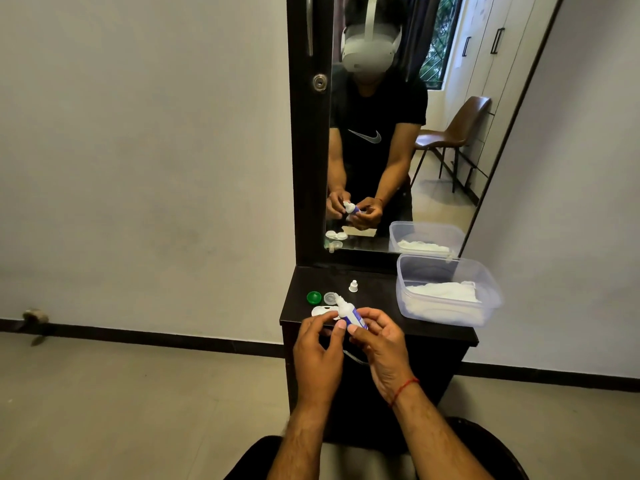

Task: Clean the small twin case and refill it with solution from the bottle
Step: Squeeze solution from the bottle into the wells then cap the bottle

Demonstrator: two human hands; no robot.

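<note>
On the dark dresser top (375,299) one twin case (322,311) is lying open, two lids, one green (313,297) and one clear (329,297), sitting just behind it, one white nozzle cap (353,286) standing further back; one clear tub (408,271) is holding white cloth (443,293); the right hand (382,344) is gripping the one bottle (350,312), nozzle tilting toward the lids; the left hand (317,344) is curling beside it, thumb at the bottle, and I cannot tell whether it is grasping.

We find a private home, most likely a bedroom or dressing corner. A tall mirror (398,168) rises from a dark dressing unit (433,368) with a small tabletop (381,299), set against a plain painted wall (138,133). In the reflection we note wardrobe doors (485,64), a brown chair (457,129), a grilled window (440,39) and a tiled floor (436,202).
</note>
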